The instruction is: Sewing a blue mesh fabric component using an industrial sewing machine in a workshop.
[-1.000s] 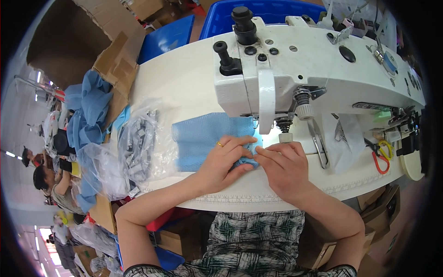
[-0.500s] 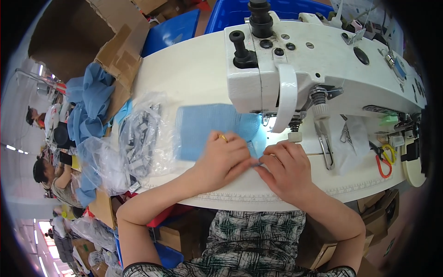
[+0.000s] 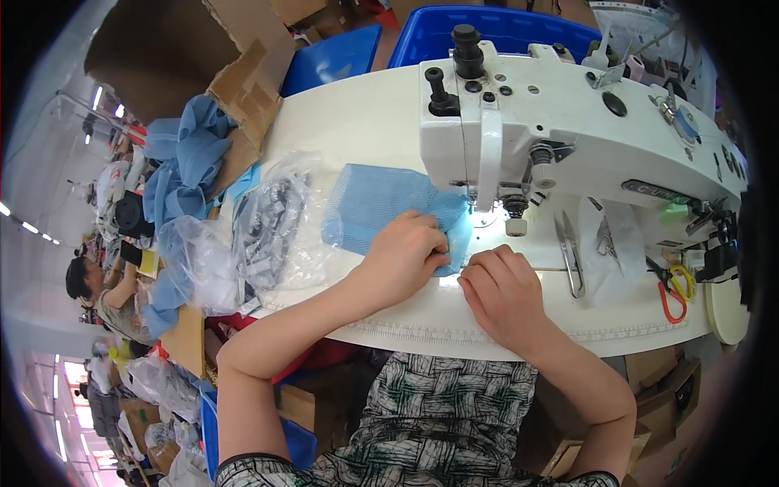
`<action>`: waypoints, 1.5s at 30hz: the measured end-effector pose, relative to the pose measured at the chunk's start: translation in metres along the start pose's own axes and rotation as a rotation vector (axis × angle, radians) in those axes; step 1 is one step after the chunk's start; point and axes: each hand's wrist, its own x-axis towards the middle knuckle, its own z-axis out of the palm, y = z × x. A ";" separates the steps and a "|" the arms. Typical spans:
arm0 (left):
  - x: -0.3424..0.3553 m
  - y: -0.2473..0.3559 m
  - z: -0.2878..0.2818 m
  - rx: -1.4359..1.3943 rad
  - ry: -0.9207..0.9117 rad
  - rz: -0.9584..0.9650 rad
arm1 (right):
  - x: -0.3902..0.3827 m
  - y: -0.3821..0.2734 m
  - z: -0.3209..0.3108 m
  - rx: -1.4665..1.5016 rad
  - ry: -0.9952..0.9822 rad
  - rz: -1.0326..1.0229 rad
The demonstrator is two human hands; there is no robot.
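Blue mesh fabric lies on the white table, its right part under the lit needle area of the white sewing machine. My left hand is closed on the fabric's lower right part, fingers bent, fingertips partly hidden. My right hand is at the fabric's lower right edge, fingers curled together; what they hold, if anything, is hidden. Metal tweezers lie to its right.
A clear bag of grey pieces is left of the fabric, beside blue cloth and cardboard. Red-handled scissors lie at the right. A blue bin stands behind. A co-worker is at the far left.
My left hand and the fabric's near edge have moved up toward the needle. My right hand's fingers have curled lower, slightly apart from my left hand. The camera view has shifted slightly.
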 end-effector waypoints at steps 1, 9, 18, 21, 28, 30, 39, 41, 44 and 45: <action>0.001 0.001 0.001 0.006 -0.009 -0.031 | 0.000 0.000 0.000 0.003 0.005 -0.005; 0.003 0.003 0.008 -0.037 -0.024 -0.046 | -0.003 0.002 0.002 0.005 0.052 -0.031; -0.033 0.025 0.036 -0.393 0.271 -0.212 | 0.004 -0.008 -0.006 0.099 0.154 0.095; -0.032 0.034 0.031 -0.418 0.246 -0.289 | 0.002 -0.001 0.000 0.064 0.088 -0.014; -0.002 0.021 0.007 -0.007 0.243 0.370 | -0.002 0.004 0.002 -0.007 0.097 -0.067; 0.006 0.003 0.001 -0.006 0.085 0.371 | -0.003 0.006 0.002 0.010 0.064 -0.063; -0.003 -0.016 0.012 0.090 0.054 0.336 | 0.001 -0.002 -0.006 0.020 0.108 0.107; -0.005 -0.018 0.016 0.040 0.063 0.308 | -0.001 0.001 -0.006 0.014 0.101 0.089; -0.007 -0.014 0.023 -0.157 0.058 0.162 | -0.003 0.004 -0.005 0.022 0.098 0.083; -0.005 -0.011 0.029 -0.187 0.153 0.180 | -0.002 0.004 -0.006 0.030 0.104 0.094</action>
